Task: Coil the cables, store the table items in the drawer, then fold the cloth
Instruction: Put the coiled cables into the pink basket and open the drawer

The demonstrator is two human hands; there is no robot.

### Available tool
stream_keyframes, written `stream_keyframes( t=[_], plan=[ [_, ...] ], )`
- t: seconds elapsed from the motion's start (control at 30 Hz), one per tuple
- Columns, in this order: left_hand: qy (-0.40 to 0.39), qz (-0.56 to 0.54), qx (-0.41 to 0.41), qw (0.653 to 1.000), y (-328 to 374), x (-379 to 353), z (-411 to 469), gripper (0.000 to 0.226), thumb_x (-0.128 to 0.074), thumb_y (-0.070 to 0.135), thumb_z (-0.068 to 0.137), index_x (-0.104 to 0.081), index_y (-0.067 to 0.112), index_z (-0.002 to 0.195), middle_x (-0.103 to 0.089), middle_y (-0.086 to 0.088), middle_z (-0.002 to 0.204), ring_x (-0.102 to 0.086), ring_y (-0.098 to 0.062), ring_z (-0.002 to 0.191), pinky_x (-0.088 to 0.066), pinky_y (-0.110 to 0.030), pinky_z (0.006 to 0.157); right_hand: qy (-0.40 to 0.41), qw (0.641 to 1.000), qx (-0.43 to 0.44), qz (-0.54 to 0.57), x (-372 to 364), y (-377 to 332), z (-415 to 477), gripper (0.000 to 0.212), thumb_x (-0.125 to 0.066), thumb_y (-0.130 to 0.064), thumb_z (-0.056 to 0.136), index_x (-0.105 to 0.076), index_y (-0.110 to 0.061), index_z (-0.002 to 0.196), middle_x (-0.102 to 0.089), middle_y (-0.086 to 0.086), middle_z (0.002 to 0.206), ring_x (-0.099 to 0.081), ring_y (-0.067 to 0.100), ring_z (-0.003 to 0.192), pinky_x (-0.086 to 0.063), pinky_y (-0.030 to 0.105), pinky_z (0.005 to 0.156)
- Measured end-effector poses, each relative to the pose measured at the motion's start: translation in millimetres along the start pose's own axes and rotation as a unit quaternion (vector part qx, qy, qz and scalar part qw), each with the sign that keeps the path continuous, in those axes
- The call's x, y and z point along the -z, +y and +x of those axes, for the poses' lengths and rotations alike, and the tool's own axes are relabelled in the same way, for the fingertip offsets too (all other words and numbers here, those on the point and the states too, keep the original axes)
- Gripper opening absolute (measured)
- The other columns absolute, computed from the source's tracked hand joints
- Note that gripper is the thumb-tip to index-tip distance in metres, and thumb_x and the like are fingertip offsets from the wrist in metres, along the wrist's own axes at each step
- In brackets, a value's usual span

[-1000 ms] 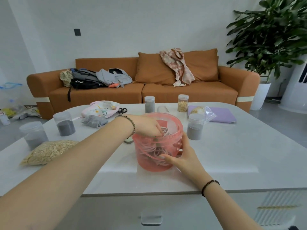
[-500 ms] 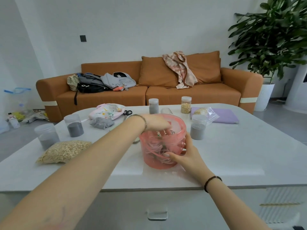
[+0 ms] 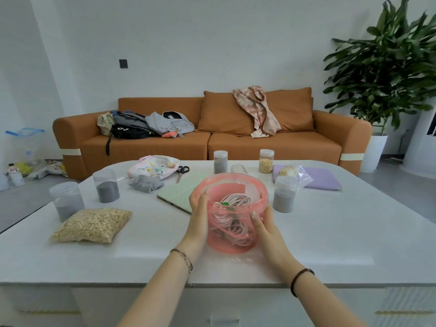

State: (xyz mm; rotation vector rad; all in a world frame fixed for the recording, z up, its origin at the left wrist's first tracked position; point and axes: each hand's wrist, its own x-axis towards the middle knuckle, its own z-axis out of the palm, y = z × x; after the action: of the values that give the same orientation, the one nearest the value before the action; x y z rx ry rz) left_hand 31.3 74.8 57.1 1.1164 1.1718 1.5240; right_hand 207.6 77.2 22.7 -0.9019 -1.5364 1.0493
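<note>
pink tub (image 3: 232, 245) stands on the table (image 3: 342, 232) w/ the coiled cables (image 3: 236, 200) inside it. left hand (image 3: 199, 217) cups the tub's left wall, fingers together & curved round it; right hand (image 3: 267, 228) grips its right wall, thumb on the front, other fingers hidden behind. grey-powder jar (image 3: 284, 194) just right of the tub, oat bag (image 3: 92, 225) well to its left.

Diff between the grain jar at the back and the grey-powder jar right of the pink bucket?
Contents: the grain jar holds beige flakes; the grey-powder jar holds grey powder.
Place: the grain jar stands far back by the purple flat item; the grey-powder jar stands beside the pink bucket.
Shared: both are clear, lidded and upright.
</note>
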Motion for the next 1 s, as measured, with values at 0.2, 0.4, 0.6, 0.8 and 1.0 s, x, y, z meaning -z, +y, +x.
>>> stream_keyframes(
  t=[0.2,0.4,0.6,0.8,1.0],
  plan=[
    [-0.024,0.033,-0.059,0.997,-22,-2,-20,0.088,-0.035,0.101,0.061,-0.032,0.055,0.135,-0.041,0.025,0.145,-0.037,0.007,0.137,-0.031,-0.025,0.117,0.008,0.999,-0.003,-0.033,-4,-5,-3,0.067,-0.038,-0.080,0.084,-0.020,-0.056,0.144,-0.047,-0.050,0.127,-0.046,-0.022,0.120,-0.037,0.002,0.092],
    [-0.090,0.107,-0.063,0.988,-13,14,-31,0.092,-0.040,0.104,0.052,-0.036,0.050,0.125,-0.047,0.030,0.130,-0.046,0.022,0.118,-0.037,-0.005,0.097,0.022,0.999,-0.020,-0.032,-2,-15,-13,0.049,-0.044,-0.068,0.091,-0.030,-0.058,0.137,-0.054,-0.043,0.124,-0.051,-0.025,0.110,-0.040,0.004,0.086],
    [-0.084,0.150,-0.033,0.985,-15,27,-44,0.116,-0.037,0.103,0.057,-0.035,0.032,0.148,-0.048,0.013,0.145,-0.045,-0.007,0.135,-0.032,-0.030,0.114,0.079,0.995,-0.055,-0.037,2,-16,-46,0.063,-0.057,-0.067,0.084,-0.043,-0.048,0.141,-0.063,-0.009,0.126,-0.063,0.005,0.112,-0.046,0.013,0.083],
    [-0.049,0.143,-0.023,0.988,-51,43,-36,0.081,-0.053,0.087,0.076,-0.057,0.032,0.135,-0.064,0.011,0.134,-0.058,-0.013,0.127,-0.041,-0.048,0.112,0.177,0.963,0.114,-0.167,-48,14,-114,0.042,-0.057,-0.013,0.097,-0.053,-0.027,0.137,-0.063,-0.010,0.121,-0.059,0.007,0.111,-0.047,0.020,0.094],
    [-0.035,0.120,-0.039,0.991,-44,43,-56,0.079,-0.067,0.084,0.064,-0.055,0.037,0.127,-0.058,0.011,0.138,-0.055,-0.009,0.127,-0.042,-0.044,0.112,0.059,0.853,0.242,-0.458,-90,90,-176,0.021,-0.051,-0.020,0.085,-0.069,-0.021,0.097,-0.066,-0.007,0.097,-0.060,0.018,0.093,-0.051,0.030,0.079]
  ],
)
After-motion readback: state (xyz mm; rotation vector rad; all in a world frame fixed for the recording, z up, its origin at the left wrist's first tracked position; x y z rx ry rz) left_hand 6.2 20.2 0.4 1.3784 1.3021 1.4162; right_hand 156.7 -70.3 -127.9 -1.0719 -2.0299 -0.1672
